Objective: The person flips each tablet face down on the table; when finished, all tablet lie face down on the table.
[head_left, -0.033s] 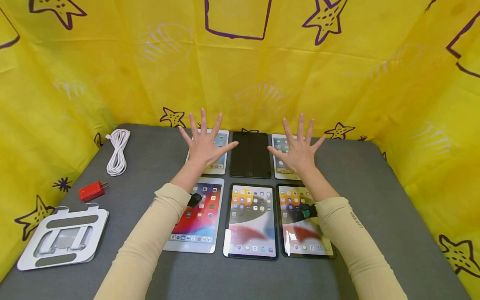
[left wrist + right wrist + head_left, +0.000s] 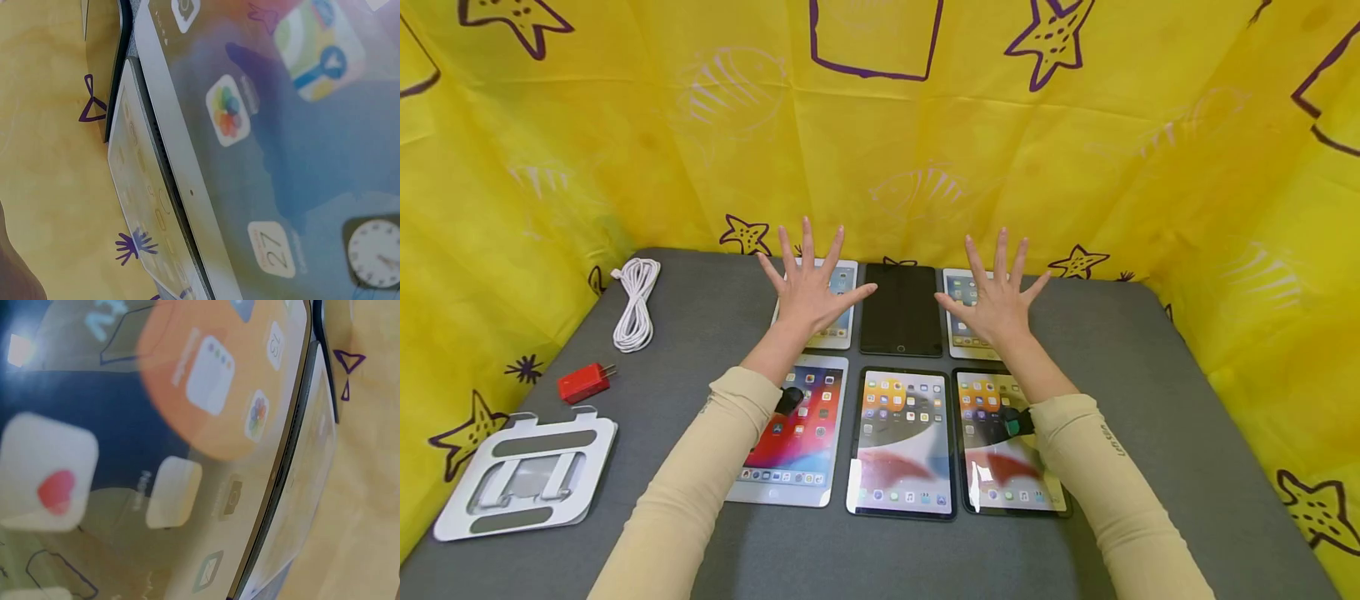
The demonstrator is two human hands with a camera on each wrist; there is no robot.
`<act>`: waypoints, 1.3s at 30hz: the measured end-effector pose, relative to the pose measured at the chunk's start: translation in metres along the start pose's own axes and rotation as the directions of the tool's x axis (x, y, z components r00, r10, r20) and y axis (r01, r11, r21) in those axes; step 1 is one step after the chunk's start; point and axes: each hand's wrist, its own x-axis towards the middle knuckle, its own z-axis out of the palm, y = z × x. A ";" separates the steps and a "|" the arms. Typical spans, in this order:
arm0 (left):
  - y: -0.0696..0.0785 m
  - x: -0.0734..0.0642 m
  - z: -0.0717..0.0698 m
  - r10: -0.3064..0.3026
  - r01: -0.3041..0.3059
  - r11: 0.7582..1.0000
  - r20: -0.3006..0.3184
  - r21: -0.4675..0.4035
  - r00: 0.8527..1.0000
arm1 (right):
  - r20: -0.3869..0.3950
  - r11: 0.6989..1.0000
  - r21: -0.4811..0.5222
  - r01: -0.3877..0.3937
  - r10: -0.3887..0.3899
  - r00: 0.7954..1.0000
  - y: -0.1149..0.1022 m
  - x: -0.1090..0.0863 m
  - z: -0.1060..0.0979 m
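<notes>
Holds the left hand (image 2: 808, 302) palm down with fingers straight and splayed, gripping nothing, partly covering the back-left tablet (image 2: 841, 323) in the head view. Holds the right hand (image 2: 1000, 307) likewise, fingers fanned and grip empty, partly covering the back-right tablet (image 2: 961, 337). Wears beige sleeves (image 2: 673, 492) down to near the wrists. Between those two tablets, in the same row, a black tablet (image 2: 900, 310) with a dark screen. In the nearer row, side by side with lit screens, a white-edged front-left tablet (image 2: 808, 429) under the left forearm, a front-middle tablet (image 2: 902, 442), and a front-right tablet (image 2: 1003, 467) by the right forearm. Well off to the left on the grey table (image 2: 1120, 367), a white cord (image 2: 636, 304) in a bundle, a red plug (image 2: 583, 382) and a silver stand (image 2: 542, 443) folded flat. All round the back and sides, a yellow cloth (image 2: 880, 125) with drawn starfish.
</notes>
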 end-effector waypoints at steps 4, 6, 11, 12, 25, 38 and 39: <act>0.000 -0.001 0.000 0.007 -0.007 1.000 -0.004 -0.003 1.000 | 0.004 1.000 0.004 -0.003 0.003 1.000 0.000 0.000 0.000; 0.000 -0.002 0.000 0.012 -0.012 1.000 -0.007 -0.014 1.000 | 0.002 1.000 0.011 -0.004 0.004 1.000 0.000 -0.001 0.000; 0.000 -0.011 -0.003 -0.002 0.005 0.996 0.024 -0.087 1.000 | 0.000 0.999 0.052 0.000 0.000 1.000 -0.002 -0.005 0.001; -0.001 -0.014 -0.004 -0.010 0.014 0.993 0.034 -0.114 0.999 | 0.000 0.998 0.068 0.003 -0.003 1.000 -0.003 -0.007 0.002; -0.025 -0.064 -0.024 0.001 0.068 0.885 0.149 -0.460 0.989 | 0.049 0.957 0.283 0.061 -0.078 0.996 -0.032 -0.028 -0.002; -0.047 -0.117 -0.043 -0.132 0.321 0.739 0.340 -0.592 0.931 | 0.147 0.755 0.648 0.097 -0.250 0.957 -0.084 -0.074 -0.006; -0.048 -0.121 -0.044 -0.136 0.331 0.737 0.350 -0.589 0.927 | 0.165 0.736 0.671 0.085 -0.260 0.952 -0.088 -0.078 -0.006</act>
